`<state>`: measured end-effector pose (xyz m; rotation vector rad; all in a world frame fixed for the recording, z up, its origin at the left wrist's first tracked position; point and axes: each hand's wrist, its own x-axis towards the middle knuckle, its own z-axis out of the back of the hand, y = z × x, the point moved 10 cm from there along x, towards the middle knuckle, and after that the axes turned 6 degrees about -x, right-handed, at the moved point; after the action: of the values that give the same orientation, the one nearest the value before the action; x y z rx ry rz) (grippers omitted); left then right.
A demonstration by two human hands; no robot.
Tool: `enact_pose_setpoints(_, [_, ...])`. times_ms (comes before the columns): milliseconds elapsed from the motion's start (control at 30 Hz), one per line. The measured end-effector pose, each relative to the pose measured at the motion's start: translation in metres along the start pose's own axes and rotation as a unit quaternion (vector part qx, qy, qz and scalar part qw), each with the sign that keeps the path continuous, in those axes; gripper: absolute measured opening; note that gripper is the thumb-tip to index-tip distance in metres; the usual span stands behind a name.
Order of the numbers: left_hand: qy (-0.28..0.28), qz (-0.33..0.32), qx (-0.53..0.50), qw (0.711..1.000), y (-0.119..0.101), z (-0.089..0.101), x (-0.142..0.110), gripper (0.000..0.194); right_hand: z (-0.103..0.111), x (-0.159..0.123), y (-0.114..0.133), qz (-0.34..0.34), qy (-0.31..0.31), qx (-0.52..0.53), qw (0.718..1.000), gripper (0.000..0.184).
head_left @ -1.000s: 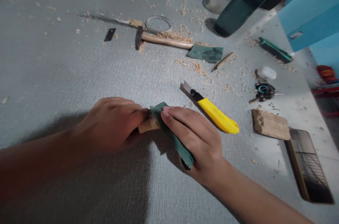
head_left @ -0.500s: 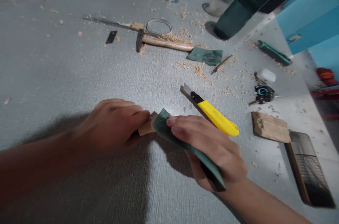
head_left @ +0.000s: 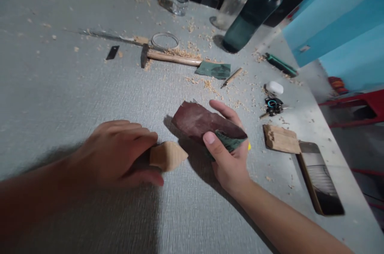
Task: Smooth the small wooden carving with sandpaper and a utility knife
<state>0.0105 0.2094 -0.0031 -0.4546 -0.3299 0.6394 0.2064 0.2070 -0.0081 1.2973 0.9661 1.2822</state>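
My left hand (head_left: 124, 154) is closed around a small light-brown piece of wood (head_left: 168, 157), whose pointed end sticks out to the right; the rest of it is hidden in the fingers. Just to the right, my right hand (head_left: 229, 154) grips a folded sheet of sandpaper (head_left: 202, 121), its thumb on top. The sheet's reddish-brown gritty face is turned up, and a bit of green backing shows by the thumb. Sandpaper and wood are apart. A yellow sliver of the utility knife (head_left: 249, 146) peeks out behind the right hand.
Beyond the hands lie a hammer (head_left: 174, 59), a green sandpaper scrap (head_left: 213, 70), a thin wooden-handled tool (head_left: 232, 78) and a black blade (head_left: 113, 52). Bottles (head_left: 255, 18) stand at the back. Keys (head_left: 273, 107), a wood block (head_left: 281, 139) and a phone (head_left: 321, 178) are at right.
My right hand has drawn the sandpaper off the wood and turned it over, so the reddish-brown face shows instead of green. The wood's pointed end is now exposed. The view has shifted slightly.
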Motion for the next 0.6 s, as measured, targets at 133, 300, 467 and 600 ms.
enact_pose_setpoints(133, [-0.035, 0.016, -0.016, 0.999, 0.004, 0.006, 0.000, 0.054, -0.009, -0.001, 0.018, 0.058, 0.037, -0.038, 0.997, 0.051])
enact_pose_setpoints(300, [-0.078, 0.064, -0.038, 0.994, 0.013, 0.012, -0.002, 0.036, -0.022, -0.004, 0.024, 0.093, 0.088, -0.006, 0.992, 0.070])
enact_pose_setpoints(467, [-0.141, -0.011, -0.060, 0.988, -0.003, 0.026, -0.003, 0.034, -0.041, -0.019, 0.048, 0.238, 0.173, -0.067, 0.953, 0.079])
enact_pose_setpoints(600, [-0.163, -0.100, -0.012, 0.982, -0.023, 0.031, -0.009, 0.003, -0.043, -0.031, 0.068, 0.360, 0.172, -0.149, 0.905, 0.071])
